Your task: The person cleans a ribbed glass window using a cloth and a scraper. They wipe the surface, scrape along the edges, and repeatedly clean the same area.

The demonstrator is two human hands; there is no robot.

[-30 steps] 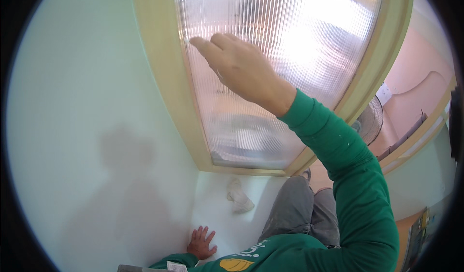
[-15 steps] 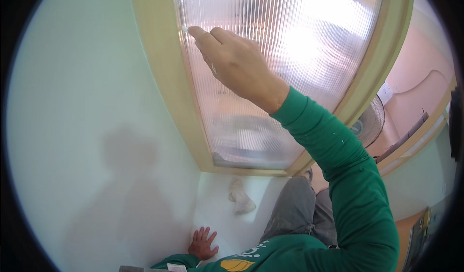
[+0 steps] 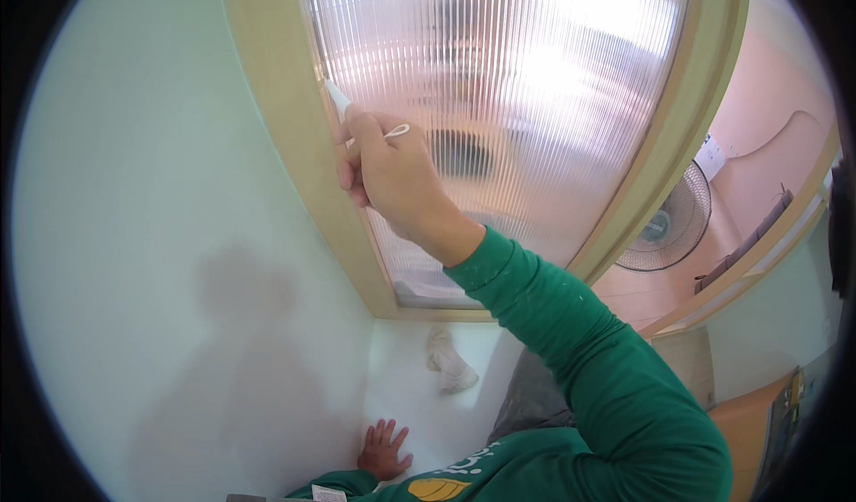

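Note:
In front of the ribbed glass panel (image 3: 553, 181), my right hand (image 3: 397, 181) is closed around a slim white pointed tool (image 3: 338, 98). Its tip touches the seam where the glass meets the left side of the pale wooden frame (image 3: 267, 101). A small white loop sticks out above the hand, perhaps the tool's other end. My left hand (image 3: 385, 451) lies flat with spread fingers on the white surface (image 3: 401, 350) below the frame. Just beyond it lies a crumpled off-white cloth or glove (image 3: 450, 366).
A pale wall (image 3: 134, 190) bearing my shadow rises on the left. To the right, past the frame, a round fan (image 3: 664, 221) stands in a pinkish room. An orange-brown surface (image 3: 753, 413) with dark items on it is at the lower right.
My right hand has come down and nearer along the left edge of the glass, and more of the white tool shows. My left hand stays planted.

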